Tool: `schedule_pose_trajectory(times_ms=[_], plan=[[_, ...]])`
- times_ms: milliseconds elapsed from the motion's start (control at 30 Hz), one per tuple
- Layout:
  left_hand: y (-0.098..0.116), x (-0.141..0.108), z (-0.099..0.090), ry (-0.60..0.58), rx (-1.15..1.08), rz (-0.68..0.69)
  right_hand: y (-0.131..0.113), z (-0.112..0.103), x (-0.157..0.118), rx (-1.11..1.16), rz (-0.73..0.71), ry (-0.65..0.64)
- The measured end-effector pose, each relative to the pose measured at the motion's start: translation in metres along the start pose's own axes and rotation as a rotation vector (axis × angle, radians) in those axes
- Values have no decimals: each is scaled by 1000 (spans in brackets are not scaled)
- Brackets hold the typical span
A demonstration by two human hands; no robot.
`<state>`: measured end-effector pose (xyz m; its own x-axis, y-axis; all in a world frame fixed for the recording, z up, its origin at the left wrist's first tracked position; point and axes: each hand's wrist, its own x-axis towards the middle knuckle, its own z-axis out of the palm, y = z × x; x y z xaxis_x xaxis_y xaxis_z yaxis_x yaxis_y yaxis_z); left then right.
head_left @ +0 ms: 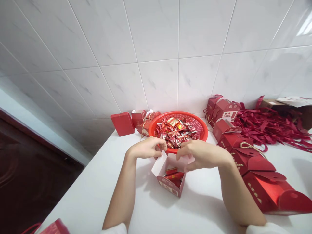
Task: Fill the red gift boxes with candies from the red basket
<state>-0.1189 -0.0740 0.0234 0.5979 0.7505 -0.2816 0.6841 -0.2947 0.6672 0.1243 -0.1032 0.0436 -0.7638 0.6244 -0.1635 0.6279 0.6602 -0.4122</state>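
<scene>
A small red candy box with a white inside stands on the table, its top flaps raised. Several red-wrapped candies lie in it. My left hand bends its fingers at the upper left flap and pinches the edge. On the other side, my right hand has its thumb and fingers closed around the right flap; part of that flap is hidden by the fingers. Just behind the box sits a red plastic basket filled with wrapped candies.
Folded red boxes stand in a row along the right. Dark red ribbons are heaped behind them beside a cardboard carton. More red boxes stand left of the basket. A tiled wall borders the white table at the back.
</scene>
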Motion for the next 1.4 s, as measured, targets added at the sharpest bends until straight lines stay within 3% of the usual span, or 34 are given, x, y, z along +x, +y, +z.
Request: schedule_pose_trajectory(times_ms=[100,333,467,567,733,933,1100,1400], plan=[[7,-4,1,-16,20,34,1,3,-1,-34,50,-51],[17,-11,14,-226,-79,80,-11,21,19,-207,280,18],[16,-6,23,-271,-78,59,-19,29,28,-280,382,80],[17,-1,25,-229,-9,-27,-22,32,28,-286,399,105],[19,4,27,-48,242,-185,-18,29,20,-312,396,130],[17,9,32,4,314,-261,-18,27,16,-221,164,-106],[19,10,35,24,331,-190,-24,37,23,-185,195,-80],[23,13,40,-98,206,-44,-49,51,23,-186,303,3]])
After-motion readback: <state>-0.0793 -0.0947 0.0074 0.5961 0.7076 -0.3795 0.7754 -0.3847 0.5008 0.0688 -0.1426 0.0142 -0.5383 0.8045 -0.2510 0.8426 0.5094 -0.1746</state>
